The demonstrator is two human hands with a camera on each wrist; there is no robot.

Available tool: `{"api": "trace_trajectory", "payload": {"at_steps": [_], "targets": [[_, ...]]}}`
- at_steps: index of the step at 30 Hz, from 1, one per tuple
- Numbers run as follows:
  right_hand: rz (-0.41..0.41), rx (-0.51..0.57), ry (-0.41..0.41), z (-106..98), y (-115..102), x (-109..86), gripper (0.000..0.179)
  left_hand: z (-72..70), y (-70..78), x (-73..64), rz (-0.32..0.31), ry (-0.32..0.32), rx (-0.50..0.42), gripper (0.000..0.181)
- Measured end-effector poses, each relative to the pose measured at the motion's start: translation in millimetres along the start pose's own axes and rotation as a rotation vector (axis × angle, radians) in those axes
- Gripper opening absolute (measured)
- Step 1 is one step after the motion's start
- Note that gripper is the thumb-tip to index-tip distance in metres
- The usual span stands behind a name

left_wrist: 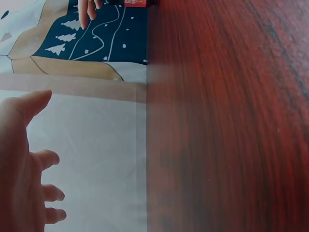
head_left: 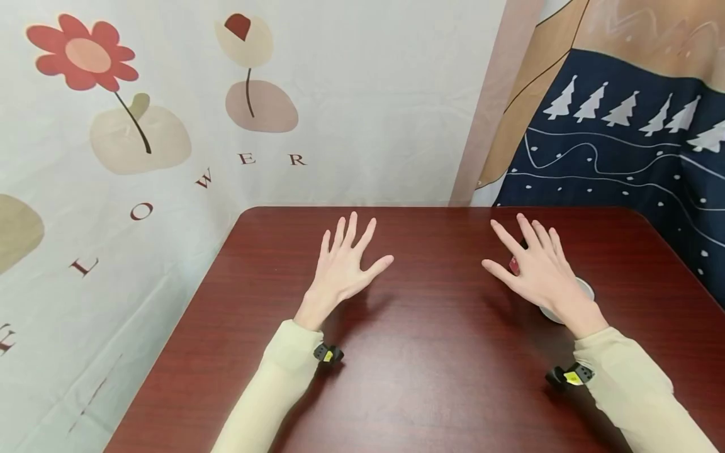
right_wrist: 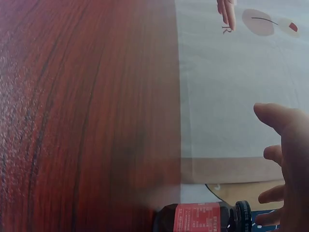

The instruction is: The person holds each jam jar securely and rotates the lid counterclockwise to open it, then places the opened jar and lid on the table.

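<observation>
Both hands empty. Left hand: grip apart, fingers and thumb spread, at about 10 o'clock on the tabletop. Right hand: grip also apart, fingers spread, at about 2 o'clock. Bottle with red label and dark cap stands upright on the tabletop near the right hand's fingers; contact can't be told. From above, the bottle is mostly hidden by that hand, red bit showing at its 9 o'clock. White round item under the right hand and wrist, toward 4 o'clock, mostly covered; type unclear. Pale sleeves on both arms, black wrist device with yellow patch at each cuff. Tabletop dark red-brown wood grain. Beyond it, 10 to 12 o'clock, white flower-print cloth; at 1 to 2 o'clock, navy cloth with white trees.
</observation>
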State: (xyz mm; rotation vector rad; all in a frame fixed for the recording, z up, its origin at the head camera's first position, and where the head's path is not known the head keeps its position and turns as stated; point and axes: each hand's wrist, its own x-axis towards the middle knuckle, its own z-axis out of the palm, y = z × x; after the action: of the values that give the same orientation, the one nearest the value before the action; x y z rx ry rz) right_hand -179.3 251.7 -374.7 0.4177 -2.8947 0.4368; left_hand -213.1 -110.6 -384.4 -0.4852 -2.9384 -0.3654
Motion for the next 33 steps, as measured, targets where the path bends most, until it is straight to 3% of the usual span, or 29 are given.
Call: {"api": "trace_trajectory", "payload": {"at_steps": [19, 33], "targets": [[0.026, 0.039, 0.011, -4, 15, 0.3, 0.079, 7.4, 13.6, 7.4, 0.002, -0.028, -0.066, 0.082], [0.099, 0.055, -0.032, -7, 25, -2.8, 0.078, 10.4, 22.7, 11.4, 0.007, -0.026, -0.122, 0.082]]}}
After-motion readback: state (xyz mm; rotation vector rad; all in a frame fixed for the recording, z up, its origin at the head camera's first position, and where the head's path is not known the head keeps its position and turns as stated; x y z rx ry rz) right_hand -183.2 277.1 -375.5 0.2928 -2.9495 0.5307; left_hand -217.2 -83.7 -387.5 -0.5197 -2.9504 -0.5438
